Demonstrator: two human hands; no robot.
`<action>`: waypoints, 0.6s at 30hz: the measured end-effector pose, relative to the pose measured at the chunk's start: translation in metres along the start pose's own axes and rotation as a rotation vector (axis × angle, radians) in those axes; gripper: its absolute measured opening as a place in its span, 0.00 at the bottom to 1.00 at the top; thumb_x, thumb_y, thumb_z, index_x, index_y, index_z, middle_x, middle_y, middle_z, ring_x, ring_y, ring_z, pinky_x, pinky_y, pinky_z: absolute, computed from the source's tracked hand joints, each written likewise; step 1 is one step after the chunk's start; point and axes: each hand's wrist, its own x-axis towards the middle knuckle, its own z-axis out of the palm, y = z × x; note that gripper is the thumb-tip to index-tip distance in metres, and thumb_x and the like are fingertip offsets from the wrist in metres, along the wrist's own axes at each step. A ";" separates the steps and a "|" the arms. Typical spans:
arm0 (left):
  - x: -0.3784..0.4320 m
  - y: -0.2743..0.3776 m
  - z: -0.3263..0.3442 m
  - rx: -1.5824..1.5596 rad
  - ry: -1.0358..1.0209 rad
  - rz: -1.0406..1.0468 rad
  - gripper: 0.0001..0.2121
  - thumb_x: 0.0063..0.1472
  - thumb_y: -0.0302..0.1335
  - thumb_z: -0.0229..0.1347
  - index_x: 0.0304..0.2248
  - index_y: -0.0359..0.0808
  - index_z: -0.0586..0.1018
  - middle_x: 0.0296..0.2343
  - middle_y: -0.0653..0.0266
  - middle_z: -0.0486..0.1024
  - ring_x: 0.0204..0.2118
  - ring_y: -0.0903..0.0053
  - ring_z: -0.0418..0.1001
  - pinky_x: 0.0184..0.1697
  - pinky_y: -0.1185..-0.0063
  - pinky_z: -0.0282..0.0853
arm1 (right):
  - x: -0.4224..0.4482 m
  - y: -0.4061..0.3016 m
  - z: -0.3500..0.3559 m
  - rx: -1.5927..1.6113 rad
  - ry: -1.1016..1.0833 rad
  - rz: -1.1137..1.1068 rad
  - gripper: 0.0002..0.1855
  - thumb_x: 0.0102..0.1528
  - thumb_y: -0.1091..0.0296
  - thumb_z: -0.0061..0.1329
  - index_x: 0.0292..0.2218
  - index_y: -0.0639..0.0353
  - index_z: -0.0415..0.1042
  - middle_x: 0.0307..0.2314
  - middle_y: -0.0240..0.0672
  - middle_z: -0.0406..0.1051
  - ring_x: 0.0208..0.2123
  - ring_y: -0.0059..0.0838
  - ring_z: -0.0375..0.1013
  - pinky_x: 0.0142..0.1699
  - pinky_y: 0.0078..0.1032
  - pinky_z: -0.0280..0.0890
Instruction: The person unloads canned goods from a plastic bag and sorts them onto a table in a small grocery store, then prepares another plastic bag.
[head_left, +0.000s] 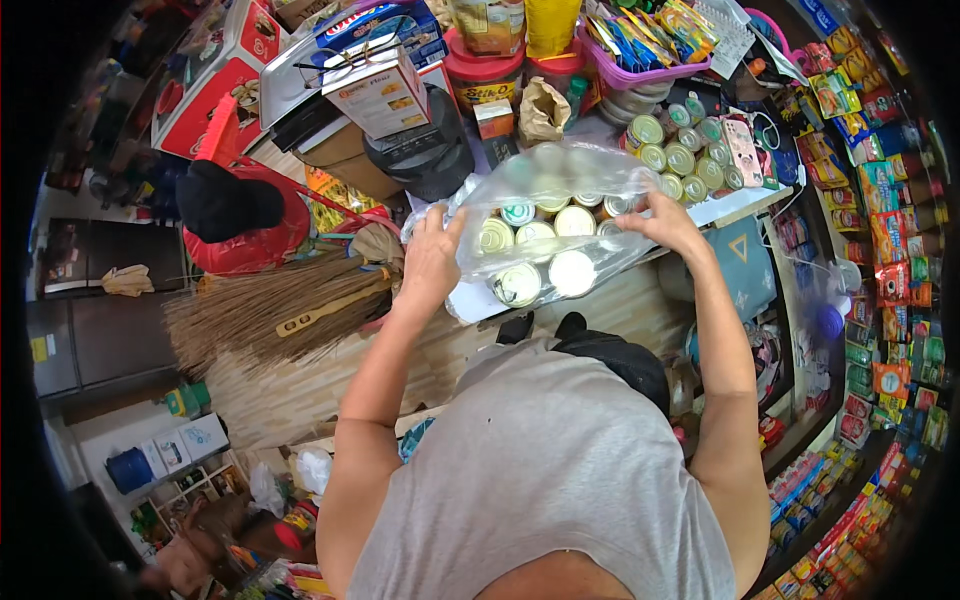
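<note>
A clear plastic bag (551, 176) lies on the table in front of me with several tin cans (575, 221) inside or under it. My left hand (433, 259) grips the bag's left edge. On the other side, my right hand (664, 221) pinches its right edge between thumb and fingers. The bag spreads between both hands, its film wrinkled and partly see-through. Two cans (572, 272) stand closest to me at the table's front edge. More cans (680, 159) stand grouped beyond my right hand, outside the bag.
A phone in a pink case (742, 152) lies right of the cans. Behind the bag are a brown paper bag (544, 112), red-lidded jars (484, 71) and a purple basket (645, 71) of sachets. A stick broom (292, 307) is at left; stocked shelves (892, 277) line the right.
</note>
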 end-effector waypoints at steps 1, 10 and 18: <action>0.003 0.010 -0.006 0.007 0.066 0.046 0.25 0.44 0.11 0.49 0.46 0.34 0.73 0.46 0.49 0.65 0.49 0.55 0.64 0.49 0.65 0.62 | -0.005 0.000 0.004 -0.097 0.067 -0.052 0.29 0.45 0.52 0.56 0.42 0.64 0.70 0.30 0.54 0.73 0.31 0.47 0.75 0.38 0.39 0.67; -0.013 0.042 0.003 -0.115 -0.138 0.431 0.23 0.47 0.21 0.55 0.47 0.39 0.73 0.41 0.59 0.69 0.48 0.66 0.65 0.58 0.57 0.50 | -0.048 -0.060 0.049 -0.401 -0.059 -0.263 0.28 0.41 0.73 0.54 0.46 0.52 0.68 0.30 0.47 0.73 0.35 0.43 0.74 0.39 0.40 0.66; -0.047 0.015 0.015 -0.187 -0.235 0.664 0.18 0.44 0.26 0.60 0.39 0.43 0.78 0.27 0.67 0.67 0.38 0.72 0.67 0.59 0.57 0.51 | -0.060 -0.082 0.094 -0.290 -0.088 -0.270 0.42 0.32 0.72 0.62 0.51 0.48 0.63 0.43 0.43 0.60 0.43 0.49 0.67 0.46 0.41 0.66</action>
